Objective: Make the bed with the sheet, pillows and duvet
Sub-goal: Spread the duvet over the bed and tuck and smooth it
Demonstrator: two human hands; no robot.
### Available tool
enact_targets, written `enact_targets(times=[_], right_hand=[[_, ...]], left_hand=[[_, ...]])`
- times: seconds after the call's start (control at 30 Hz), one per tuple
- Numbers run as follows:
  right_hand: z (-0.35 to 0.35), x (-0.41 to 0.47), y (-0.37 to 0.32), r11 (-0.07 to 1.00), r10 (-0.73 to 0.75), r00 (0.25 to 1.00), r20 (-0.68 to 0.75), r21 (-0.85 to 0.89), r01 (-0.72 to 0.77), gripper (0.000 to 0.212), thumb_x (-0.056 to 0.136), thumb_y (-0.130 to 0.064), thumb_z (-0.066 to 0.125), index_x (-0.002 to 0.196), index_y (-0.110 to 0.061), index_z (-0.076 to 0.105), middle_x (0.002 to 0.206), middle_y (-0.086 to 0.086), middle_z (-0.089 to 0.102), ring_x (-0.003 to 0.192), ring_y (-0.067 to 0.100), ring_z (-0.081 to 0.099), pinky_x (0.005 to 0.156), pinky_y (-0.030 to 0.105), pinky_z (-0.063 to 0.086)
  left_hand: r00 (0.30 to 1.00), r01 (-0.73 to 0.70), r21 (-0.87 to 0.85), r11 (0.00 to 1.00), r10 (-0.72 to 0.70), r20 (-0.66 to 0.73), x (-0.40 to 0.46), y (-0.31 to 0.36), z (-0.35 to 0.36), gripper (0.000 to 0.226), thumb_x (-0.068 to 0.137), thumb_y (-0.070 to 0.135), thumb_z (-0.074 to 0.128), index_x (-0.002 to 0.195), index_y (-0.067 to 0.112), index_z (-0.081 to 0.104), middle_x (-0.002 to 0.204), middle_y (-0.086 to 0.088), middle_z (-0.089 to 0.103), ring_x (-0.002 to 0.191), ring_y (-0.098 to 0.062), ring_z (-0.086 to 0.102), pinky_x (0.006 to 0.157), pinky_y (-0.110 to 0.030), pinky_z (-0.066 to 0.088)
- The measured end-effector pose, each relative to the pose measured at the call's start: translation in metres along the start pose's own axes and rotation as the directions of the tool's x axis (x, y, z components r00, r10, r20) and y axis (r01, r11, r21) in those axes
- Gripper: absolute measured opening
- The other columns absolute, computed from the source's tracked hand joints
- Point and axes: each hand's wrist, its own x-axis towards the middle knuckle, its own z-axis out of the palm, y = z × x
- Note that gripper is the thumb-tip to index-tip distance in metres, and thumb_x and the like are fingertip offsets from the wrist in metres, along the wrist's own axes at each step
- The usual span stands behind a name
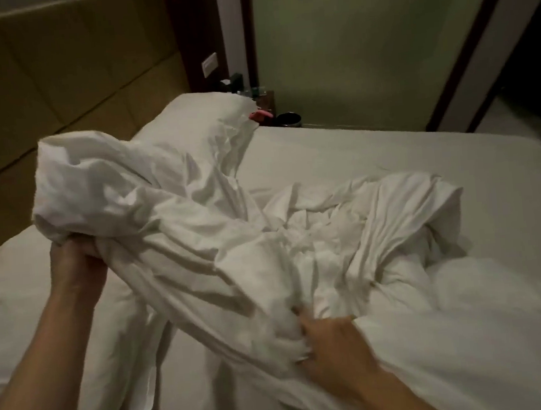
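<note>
- Big white duvet (314, 233), all crumpled, heaped across the middle and near part of the bed (388, 148).
- Left hand (75, 264) up off the bed, fingers curled tight round a bunched corner of the duvet, lifting that end into the air.
- Right hand (333, 340) low down, fingers curled into a wad of the duvet cloth near the front edge; a bit blurry.
- Loose folds hanging down between the two hands, drooping to the bed below.
- Far lump of the duvet lying well in from the right edge of the bed.
- White sheet (372, 153) flat and smooth on the far half, reaching to the far edge and the right edge.
- Plenty of bare smooth sheet past the duvet, on the far side and to the right.
- One white pillow (197, 126) at the head of the bed, up against the padded tan headboard (55, 76).
- Another white pillow, maybe, at the left under the lifted arm; hard to tell.
- Small nightstand (266, 102) just past the pillow corner, with dark little things on top, too dim to name.
- Something pink (259, 115) peeking out right by the pillow edge.
- Green wall (362, 39) behind, dark doorway at far right.
</note>
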Motion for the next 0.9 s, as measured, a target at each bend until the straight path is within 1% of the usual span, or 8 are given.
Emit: enact_targets(times=[0.13,0.23,0.37,0.47,0.57,0.67,0.77,0.9], right_hand=[[0.068,-0.020,-0.060,0.983,0.126,0.887,0.445,0.066,-0.173,0.062,0.088,-0.044,0.054,0.142,-0.030,0.028,0.112,0.012,0.062,0.097,0.032,0.061,0.077,0.033,0.044],[0.091,-0.031,-0.056,0.977,0.187,0.874,0.449,0.010,-0.214,0.076,0.081,-0.051,0.062,0.144,-0.031,0.025,0.107,0.004,0.063,0.094,0.022,0.062,0.074,0.027,0.043],[0.078,-0.012,-0.028,0.913,0.191,0.804,0.564,0.199,-0.356,0.060,0.090,-0.051,0.054,0.141,-0.025,0.035,0.133,0.004,0.046,0.121,0.022,0.047,0.100,0.032,0.039],[0.051,0.006,-0.004,0.782,0.353,0.802,0.482,0.318,-0.536,0.038,0.094,-0.046,0.051,0.123,-0.022,0.056,0.125,-0.001,0.051,0.110,0.015,0.054,0.093,0.025,0.041],[0.031,0.020,0.047,0.669,0.599,0.732,0.323,0.301,-0.680,0.035,0.093,-0.038,0.055,0.123,-0.018,0.055,0.121,0.002,0.057,0.108,0.017,0.057,0.087,0.024,0.041],[0.024,0.026,0.103,0.491,0.776,0.558,0.294,0.274,-0.827,0.052,0.092,-0.033,0.059,0.134,-0.008,0.042,0.130,0.013,0.053,0.117,0.028,0.053,0.088,0.028,0.039],[0.047,0.030,0.144,0.335,0.790,0.413,0.453,0.246,-0.910,0.065,0.090,-0.041,0.059,0.138,0.000,0.039,0.126,0.015,0.054,0.111,0.030,0.056,0.088,0.033,0.042],[0.096,0.050,0.154,0.175,0.636,0.370,0.678,0.340,-0.924,0.069,0.082,-0.048,0.068,0.131,-0.003,0.050,0.123,0.015,0.061,0.097,0.025,0.063,0.067,0.030,0.055]], left_hand=[[0.944,0.330,0.442,0.834,-0.292,-0.152,0.017,-0.037,-0.027,0.029,0.091,0.003,0.042,0.110,0.021,0.055,0.083,-0.004,0.057,0.064,-0.013,0.048,0.059,-0.025,0.036],[0.870,0.485,0.684,0.545,-0.382,-0.312,0.010,-0.081,-0.037,0.042,0.095,0.012,0.048,0.134,-0.001,0.044,0.124,-0.019,0.051,0.106,-0.035,0.052,0.079,-0.035,0.043],[0.952,0.124,0.898,0.422,-0.306,0.013,-0.006,-0.111,-0.013,0.043,0.085,0.019,0.055,0.124,0.001,0.056,0.126,-0.024,0.056,0.118,-0.041,0.052,0.094,-0.042,0.042],[0.879,-0.057,0.937,0.345,-0.428,0.211,-0.029,-0.132,0.019,0.044,0.092,0.022,0.057,0.132,0.005,0.052,0.135,-0.017,0.051,0.126,-0.033,0.047,0.097,-0.034,0.037],[0.589,-0.342,0.882,0.325,-0.657,0.471,-0.065,-0.154,0.046,0.067,0.082,0.048,0.065,0.137,0.015,0.046,0.142,-0.004,0.047,0.131,-0.020,0.043,0.105,-0.026,0.031],[0.295,-0.574,0.802,0.164,-0.873,0.390,-0.107,-0.186,0.049,0.093,0.072,0.067,0.064,0.146,0.022,0.031,0.148,0.004,0.038,0.135,-0.019,0.036,0.109,-0.030,0.028],[0.348,-0.658,0.753,0.001,-0.887,0.304,-0.143,-0.213,0.029,0.068,0.085,0.050,0.058,0.139,0.018,0.033,0.139,-0.004,0.040,0.125,-0.024,0.041,0.104,-0.039,0.033],[0.421,-0.556,0.825,-0.105,-0.891,0.170,-0.158,-0.218,-0.002,0.052,0.086,0.049,0.056,0.121,0.014,0.041,0.124,-0.007,0.044,0.113,-0.024,0.044,0.088,-0.033,0.037]])
